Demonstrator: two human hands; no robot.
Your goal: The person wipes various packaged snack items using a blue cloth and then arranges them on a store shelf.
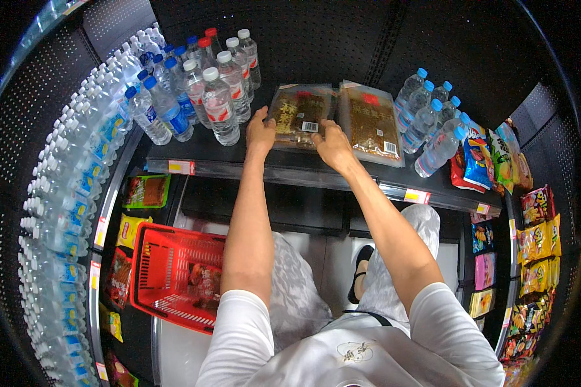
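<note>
My left hand (261,131) is at the left edge of a clear plastic package of brown dried food (298,113), which lies flat on the black shelf (213,167). Across from it, my right hand (336,147) touches the package's right edge with thumb and fingers. Whether the fingers grip it or only rest against it is not clear. The package bears writing and a barcode, and seems to lie on another one. Close on the right lies a similar package (370,121) with a red mark.
Left of the packages stand white-capped water bottles (218,109) and blue-capped bottles (169,106); light-blue-capped ones (431,121) stand right. Snack bags (479,157) fill the right end. A red shopping basket (174,271) holding a packet (204,280) is below left. Bottles (72,208) line the left shelf.
</note>
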